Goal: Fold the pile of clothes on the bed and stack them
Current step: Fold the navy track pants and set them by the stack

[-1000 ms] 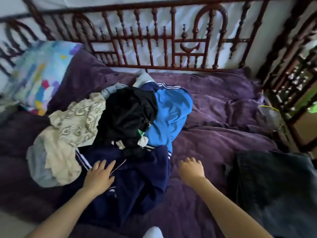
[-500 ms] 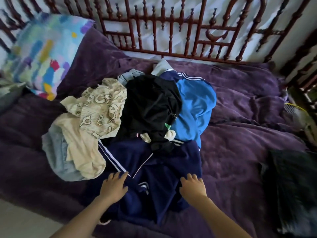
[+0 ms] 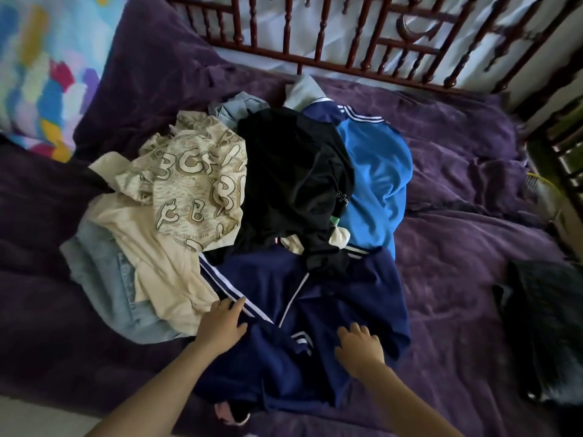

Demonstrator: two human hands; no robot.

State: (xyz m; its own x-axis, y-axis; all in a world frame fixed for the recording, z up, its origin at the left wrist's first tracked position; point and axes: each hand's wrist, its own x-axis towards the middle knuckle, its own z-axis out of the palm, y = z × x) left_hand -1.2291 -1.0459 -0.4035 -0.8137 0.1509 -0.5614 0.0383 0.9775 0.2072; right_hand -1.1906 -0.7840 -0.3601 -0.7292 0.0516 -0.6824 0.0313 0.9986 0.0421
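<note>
My left hand (image 3: 222,323) lies flat, holding nothing. My right hand (image 3: 359,346) bends its fingertips, grip unclear. Both rest on the navy jacket (image 3: 331,294) at the pile's (image 3: 268,190) near edge. It's probably soft and floppy, so I'd pinch the shoulders.

Navy, white-striped jacket (image 3: 315,298); purple blanket (image 3: 457,279)
</note>
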